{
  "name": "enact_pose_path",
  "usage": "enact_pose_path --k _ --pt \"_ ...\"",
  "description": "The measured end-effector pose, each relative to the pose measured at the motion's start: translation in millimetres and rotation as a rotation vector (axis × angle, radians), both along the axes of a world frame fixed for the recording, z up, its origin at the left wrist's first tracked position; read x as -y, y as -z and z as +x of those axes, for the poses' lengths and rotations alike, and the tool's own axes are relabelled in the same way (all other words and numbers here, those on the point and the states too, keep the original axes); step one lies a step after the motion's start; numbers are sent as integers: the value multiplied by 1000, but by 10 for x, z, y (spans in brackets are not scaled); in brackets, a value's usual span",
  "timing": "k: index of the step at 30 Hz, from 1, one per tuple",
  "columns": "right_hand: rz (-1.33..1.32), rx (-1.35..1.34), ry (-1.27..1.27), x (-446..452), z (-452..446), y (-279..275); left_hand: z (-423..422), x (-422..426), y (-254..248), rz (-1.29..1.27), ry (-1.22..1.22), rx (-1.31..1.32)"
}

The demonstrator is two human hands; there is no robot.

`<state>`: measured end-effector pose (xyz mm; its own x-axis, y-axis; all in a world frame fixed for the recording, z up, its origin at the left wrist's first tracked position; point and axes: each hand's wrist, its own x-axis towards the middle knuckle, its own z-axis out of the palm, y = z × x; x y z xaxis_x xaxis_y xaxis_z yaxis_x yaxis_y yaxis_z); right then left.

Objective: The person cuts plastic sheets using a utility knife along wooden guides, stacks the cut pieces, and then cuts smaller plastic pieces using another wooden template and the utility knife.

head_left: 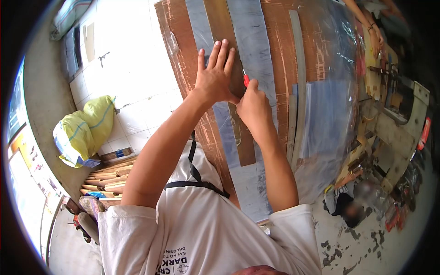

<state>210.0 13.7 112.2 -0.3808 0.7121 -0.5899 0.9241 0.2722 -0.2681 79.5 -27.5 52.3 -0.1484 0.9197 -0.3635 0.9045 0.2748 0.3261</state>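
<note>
My left hand (pixel 213 80) lies flat with its fingers spread on a long brown strip (pixel 246 149), pressing it onto a blue-grey sheet (pixel 256 41). My right hand (pixel 254 106) is closed around a red-handled cutter (pixel 246 80), its thin blade pointing away from me at the strip's right edge. Both hands are close together, with the left thumb near the right hand. Beneath the sheet is a worn reddish-brown wooden tabletop (pixel 176 34).
To the right on the table are a long grey strip (pixel 300 55) and clear bluish plastic sheets (pixel 327 119). A yellow sack (pixel 87 130) and stacked wood pieces (pixel 107 178) stand at left. Another person's arm (pixel 369 25) reaches in at upper right; another person (pixel 348 206) is at lower right.
</note>
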Motion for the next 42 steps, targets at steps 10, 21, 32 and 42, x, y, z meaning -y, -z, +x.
enact_pose_path --k 10,21,32,42 --pt "-104 136 -25 242 375 -161 5 -2 32 8 0 -5" --pt "-139 181 34 583 691 -230 68 42 131 85 -11 -35" --pt "-249 267 71 873 1125 -335 46 17 193 101 -36 -37" --pt "-184 151 59 824 1262 -568 76 -49 -13 -47 24 -91"
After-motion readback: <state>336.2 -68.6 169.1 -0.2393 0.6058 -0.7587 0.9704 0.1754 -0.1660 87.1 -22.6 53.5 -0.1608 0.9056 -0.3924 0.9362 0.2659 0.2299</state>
